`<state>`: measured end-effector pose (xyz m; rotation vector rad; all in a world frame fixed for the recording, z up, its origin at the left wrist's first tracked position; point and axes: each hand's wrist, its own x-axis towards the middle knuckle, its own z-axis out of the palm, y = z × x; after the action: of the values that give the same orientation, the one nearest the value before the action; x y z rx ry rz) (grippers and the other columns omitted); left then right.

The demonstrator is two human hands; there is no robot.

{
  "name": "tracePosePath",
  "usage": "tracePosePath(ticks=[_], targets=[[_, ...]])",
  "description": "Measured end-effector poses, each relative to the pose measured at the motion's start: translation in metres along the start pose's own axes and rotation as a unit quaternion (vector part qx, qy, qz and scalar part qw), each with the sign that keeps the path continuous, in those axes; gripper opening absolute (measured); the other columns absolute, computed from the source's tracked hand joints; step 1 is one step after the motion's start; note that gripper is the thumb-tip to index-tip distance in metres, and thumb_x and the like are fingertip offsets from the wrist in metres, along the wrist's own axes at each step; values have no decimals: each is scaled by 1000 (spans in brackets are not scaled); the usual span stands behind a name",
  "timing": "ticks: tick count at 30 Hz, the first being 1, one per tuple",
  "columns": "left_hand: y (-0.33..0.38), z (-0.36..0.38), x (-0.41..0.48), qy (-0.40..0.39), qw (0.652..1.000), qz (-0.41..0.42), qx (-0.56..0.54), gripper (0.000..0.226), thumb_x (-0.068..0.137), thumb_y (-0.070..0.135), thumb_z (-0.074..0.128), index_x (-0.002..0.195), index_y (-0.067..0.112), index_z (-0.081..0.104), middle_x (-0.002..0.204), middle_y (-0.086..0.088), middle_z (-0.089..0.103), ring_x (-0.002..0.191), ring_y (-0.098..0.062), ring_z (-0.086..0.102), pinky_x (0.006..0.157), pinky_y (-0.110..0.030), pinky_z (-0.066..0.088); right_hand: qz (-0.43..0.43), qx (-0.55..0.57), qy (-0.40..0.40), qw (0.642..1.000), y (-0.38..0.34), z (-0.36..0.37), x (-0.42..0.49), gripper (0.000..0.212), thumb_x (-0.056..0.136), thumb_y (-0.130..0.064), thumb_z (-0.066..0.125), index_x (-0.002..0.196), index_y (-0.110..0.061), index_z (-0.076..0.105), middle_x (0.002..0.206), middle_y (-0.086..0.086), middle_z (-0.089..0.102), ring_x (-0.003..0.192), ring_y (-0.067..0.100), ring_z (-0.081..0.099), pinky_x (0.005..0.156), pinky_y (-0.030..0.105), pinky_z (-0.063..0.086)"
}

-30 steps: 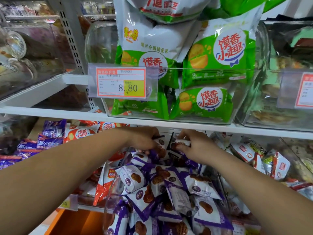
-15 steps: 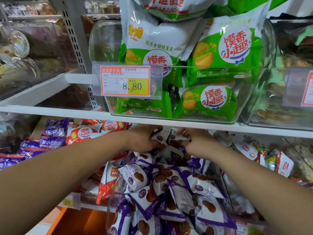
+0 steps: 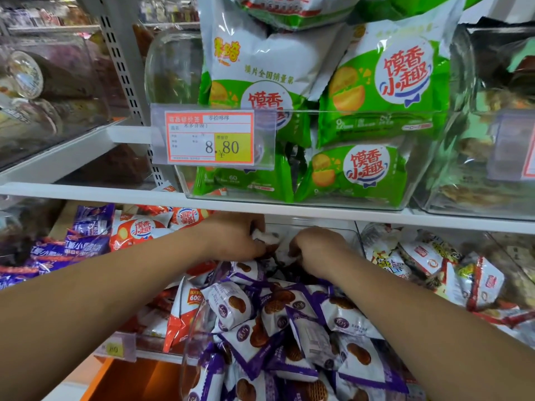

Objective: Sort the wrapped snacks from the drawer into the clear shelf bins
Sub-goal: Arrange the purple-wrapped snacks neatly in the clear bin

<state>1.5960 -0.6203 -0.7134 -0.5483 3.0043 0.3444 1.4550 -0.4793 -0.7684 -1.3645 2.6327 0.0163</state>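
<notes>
Head view, single frame. Landmark: clear shelf bin of purple-and-white wrapped biscuits, on the lower shelf under the white shelf edge.

Left hand: at the back of that bin, just under the shelf edge, fingers curled shut on a white-wrapped packet.
Right hand: just beside the left, also at the back of the bin, fingers bent down onto another packet; appears to be gripping it, though the fingertips are hidden.
Task item: wrapped biscuits piled high in the bin, from its back wall to its front rim. The drawer is not in view.
Neighbours: orange-and-white packets left of the bin; mixed red-and-white packets right of it; green bags and the 8.80 price tag above it.

Step in hand, as judged: settling packets into the back of the bin. The next move calls for letting go and drawing both hands out low, clear of the shelf edge, without dragging loose packets over the front rim.

Change from the earlier frames: both hands have gone deeper toward the back of the bin and closer under the shelf edge; the pile nearer the front lies much as it did.
</notes>
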Motion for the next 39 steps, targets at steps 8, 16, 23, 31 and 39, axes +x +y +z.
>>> tracePosePath(ticks=[8,16,23,31,39], targets=[[6,-7,12,-30,995,-51,-78,36,98,47,59,132,37,56,116,14,54,101,-13,54,88,-25,44,13,167,-25,986,28,-22,-16,31,88,-13,62,113,-29,66,119,-3,68,107,19,63,94,35,56],[29,15,37,-8,999,-20,-40,41,95,48,62,134,37,57,140,7,58,123,-18,57,103,-30,46,-37,41,-3,998,43,-30,-55,21,93,-44,66,109,-31,62,108,-7,60,94,16,58,79,31,51],[29,20,42,-44,997,-15,56,33,94,51,55,123,35,58,127,6,63,111,-20,59,94,-33,50,20,142,62,988,59,-42,-75,8,98,-37,61,97,-30,57,100,-4,64,87,14,58,70,28,46],[21,10,30,-91,996,8,-15,37,97,31,65,130,20,55,130,-1,60,115,-21,58,99,-28,49,115,122,152,974,45,-30,-62,17,100,-34,55,94,-19,61,85,4,60,82,28,57,75,32,53],[21,1,13,-149,986,77,19,35,93,17,62,126,27,69,119,12,63,112,-10,61,94,-22,50,1,70,78,994,42,-19,-69,27,102,-27,53,128,-22,50,115,9,64,108,28,57,85,33,39]])
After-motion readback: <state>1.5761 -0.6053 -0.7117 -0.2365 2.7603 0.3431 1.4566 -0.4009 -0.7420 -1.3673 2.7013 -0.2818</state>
